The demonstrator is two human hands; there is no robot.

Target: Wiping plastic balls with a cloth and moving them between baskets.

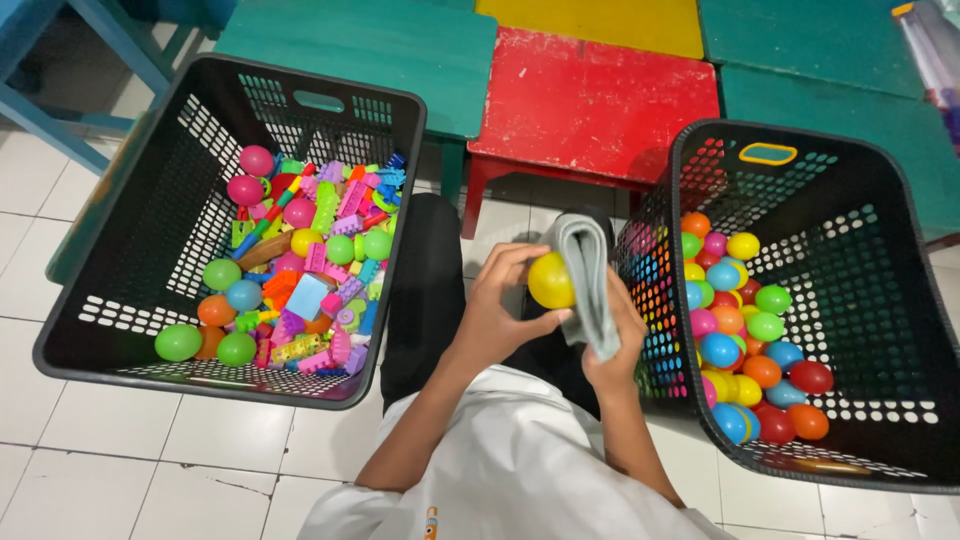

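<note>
A yellow ball sits just left of the frame's centre, held in the left hand, whose fingers curl over its top and whose thumb presses it from below. Touching the ball on its right is a folded grey cloth, standing on edge and running from the middle of the frame downward. The right hand grips this cloth from the right side, fingers closed around its lower part, the cloth pressed against the ball.

Both forearms come up from the bottom of the frame, out of a white garment. Behind the hands, dark trousers show over the pale tiled floor.

To the right of the hands stands a black plastic basket with perforated walls, close beside the right hand. It holds many balls in orange, yellow, green, blue, pink and red, heaped against its left wall.

In the left half of the frame stands a second black basket of the same kind, well apart from the hands. It is filled with mixed plastic building blocks in pink, purple, green and orange, with a few balls among them, such as a green one at the lower left corner and pink ones near the top.

Along the upper edge are low painted tabletops: a green one at upper left, a red one in the middle, a yellow one behind it, and another green one at upper right.
</note>
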